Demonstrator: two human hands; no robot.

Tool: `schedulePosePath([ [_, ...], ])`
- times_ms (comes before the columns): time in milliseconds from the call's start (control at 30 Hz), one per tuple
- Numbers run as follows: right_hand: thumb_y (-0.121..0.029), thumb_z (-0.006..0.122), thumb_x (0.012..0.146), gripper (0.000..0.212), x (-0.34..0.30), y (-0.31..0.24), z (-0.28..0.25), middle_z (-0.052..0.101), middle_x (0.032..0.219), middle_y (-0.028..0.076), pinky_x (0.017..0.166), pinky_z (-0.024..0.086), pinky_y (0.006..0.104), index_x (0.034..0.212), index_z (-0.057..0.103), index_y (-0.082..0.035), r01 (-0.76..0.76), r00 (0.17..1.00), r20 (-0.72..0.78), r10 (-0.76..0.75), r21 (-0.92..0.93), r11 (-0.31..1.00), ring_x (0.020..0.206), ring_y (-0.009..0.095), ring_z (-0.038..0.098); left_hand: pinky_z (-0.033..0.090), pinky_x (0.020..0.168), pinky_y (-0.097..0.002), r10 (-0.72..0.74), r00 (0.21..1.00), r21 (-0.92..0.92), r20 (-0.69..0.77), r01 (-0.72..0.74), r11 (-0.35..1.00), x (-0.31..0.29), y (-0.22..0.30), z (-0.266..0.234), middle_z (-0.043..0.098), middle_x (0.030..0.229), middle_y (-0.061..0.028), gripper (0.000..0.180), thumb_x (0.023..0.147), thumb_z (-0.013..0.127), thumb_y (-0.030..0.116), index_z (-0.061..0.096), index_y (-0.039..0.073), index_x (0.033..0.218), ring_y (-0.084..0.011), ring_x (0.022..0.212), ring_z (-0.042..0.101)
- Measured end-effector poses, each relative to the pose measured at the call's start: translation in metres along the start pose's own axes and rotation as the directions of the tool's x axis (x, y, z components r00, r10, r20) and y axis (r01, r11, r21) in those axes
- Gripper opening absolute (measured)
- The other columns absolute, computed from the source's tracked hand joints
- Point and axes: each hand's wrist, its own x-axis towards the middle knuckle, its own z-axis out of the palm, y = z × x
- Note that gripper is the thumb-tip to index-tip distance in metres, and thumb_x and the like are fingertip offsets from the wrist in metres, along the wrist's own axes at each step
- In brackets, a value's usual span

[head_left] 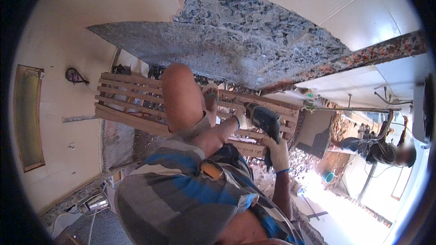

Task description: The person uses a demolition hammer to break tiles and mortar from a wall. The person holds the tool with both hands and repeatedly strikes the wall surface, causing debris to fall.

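Observation:
A dark, bulky hand-held power tool (265, 120) is gripped between my two gloved hands over a slatted wooden platform. My left hand (241, 120), in a white work glove, closes at the tool's front end; its fingers are partly hidden. My right hand (276, 152), also in a white glove, wraps round the rear of the tool. No bit or tip can be made out. Beside the tool, my bare knee (179, 88) is bent, and my sandalled foot (210, 100) rests on the slats.
The slatted platform (131, 113) stands along a wall whose covering is stripped to rough grey (213, 47). Rubble (304, 161) lies below. Another person (383, 152) is at the right, near a turquoise bucket (328, 177). A metal lamp-like object (96, 203) is at lower left.

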Motion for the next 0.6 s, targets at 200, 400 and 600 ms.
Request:
schedulePosePath([
  [200,-0.026,0.074,0.094,0.025,-0.012,0.002,0.011,0.065,0.066,0.004,0.048,0.046,0.0294,0.096,0.068,-0.001,0.009,1.0,-0.009,-0.008,0.062,0.998,0.051,0.012,0.06,0.055,0.098,-0.0578,0.25,0.95,-0.032,0.187,-0.248,0.968,0.008,-0.007,0.007,0.076,0.108,-0.0184,0.06,0.104,0.039,0.056,0.074,0.008,0.102,-0.0392,0.104,0.07],
  [400,-0.024,0.067,0.098,0.023,-0.018,-0.013,0.005,0.067,0.078,0.005,0.056,0.05,0.029,0.102,0.065,-0.001,0.093,0.996,-0.048,-0.081,0.337,0.937,0.063,0.013,0.063,0.058,0.09,-0.0586,0.388,0.921,0.024,-0.024,-0.388,0.921,-0.057,0.01,0.126,0.075,0.101,-0.0157,0.056,0.103,0.044,0.058,0.073,0.011,0.099,-0.0369,0.095,0.071],
  [600,-0.015,0.075,0.09,0.028,-0.016,-0.058,0.009,0.072,0.097,0.011,0.072,0.059,0.0305,0.11,0.066,0.003,0.413,0.888,-0.099,-0.449,0.602,0.684,0.08,0.013,0.068,0.054,0.104,-0.058,0.567,0.733,0.001,0.376,-0.612,0.791,-0.151,0.063,0.251,0.074,0.121,-0.0173,0.077,0.099,0.039,0.074,0.071,0.007,0.12,-0.0379,0.113,0.069],
])
